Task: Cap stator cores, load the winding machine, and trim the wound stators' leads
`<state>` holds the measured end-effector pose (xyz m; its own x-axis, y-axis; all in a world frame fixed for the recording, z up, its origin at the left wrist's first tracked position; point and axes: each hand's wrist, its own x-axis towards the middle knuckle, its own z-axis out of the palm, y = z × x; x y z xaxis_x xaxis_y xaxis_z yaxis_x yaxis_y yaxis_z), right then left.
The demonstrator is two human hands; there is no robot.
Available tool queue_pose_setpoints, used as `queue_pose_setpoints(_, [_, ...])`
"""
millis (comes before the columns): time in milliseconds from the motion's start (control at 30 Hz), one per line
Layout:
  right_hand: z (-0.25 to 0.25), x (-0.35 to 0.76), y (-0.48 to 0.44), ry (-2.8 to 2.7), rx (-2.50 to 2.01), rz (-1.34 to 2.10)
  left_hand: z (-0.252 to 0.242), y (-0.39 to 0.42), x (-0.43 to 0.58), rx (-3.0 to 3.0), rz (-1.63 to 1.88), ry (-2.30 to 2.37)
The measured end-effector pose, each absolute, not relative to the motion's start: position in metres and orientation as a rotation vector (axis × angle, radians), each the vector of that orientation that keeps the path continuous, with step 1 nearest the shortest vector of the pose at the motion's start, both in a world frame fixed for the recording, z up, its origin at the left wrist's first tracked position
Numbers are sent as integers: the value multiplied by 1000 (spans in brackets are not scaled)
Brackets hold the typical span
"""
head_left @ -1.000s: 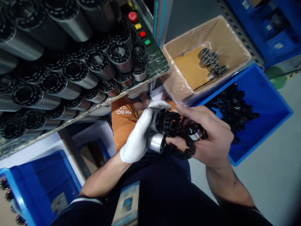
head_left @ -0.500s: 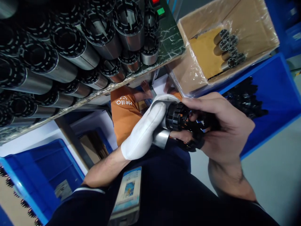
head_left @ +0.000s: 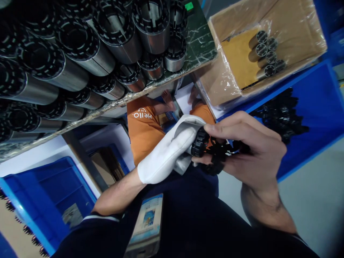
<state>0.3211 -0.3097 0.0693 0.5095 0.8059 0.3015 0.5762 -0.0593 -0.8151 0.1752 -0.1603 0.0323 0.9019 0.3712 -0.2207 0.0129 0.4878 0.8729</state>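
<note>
My left hand (head_left: 166,154), in a white glove, is closed around a metal sleeve (head_left: 183,163), most of which its fingers hide. A black toothed ring (head_left: 200,142) sits at the open end of that sleeve. My right hand (head_left: 252,150) is bare and holds several black plastic rings (head_left: 216,163), with the thumb and a finger pressing at the toothed ring beside the left fingertips. The two hands nearly touch over my lap.
Metal sleeves with black rings (head_left: 80,46) crowd the green table (head_left: 200,46) at upper left. A cardboard box (head_left: 225,82) holds metal tubes. Blue bins (head_left: 322,107) stand at right and lower left. A phone (head_left: 146,225) lies near my body.
The black toothed ring sits closer against the sleeve, and less of it shows. My right fingers have shifted slightly left with it. The view has moved a little.
</note>
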Motion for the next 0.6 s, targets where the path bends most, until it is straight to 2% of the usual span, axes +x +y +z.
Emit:
queue_pose_setpoints(200, [70,327,-308,-1258,-1743,299,18,-165,183,957,315,437])
queue_pose_setpoints(433, [61,309,-301,-1110,-1792,66,5,-183,183,983,461,425])
queue_pose_setpoints(600, [63,311,-317,-1140,-1740,355,7,-183,180,902,567,610])
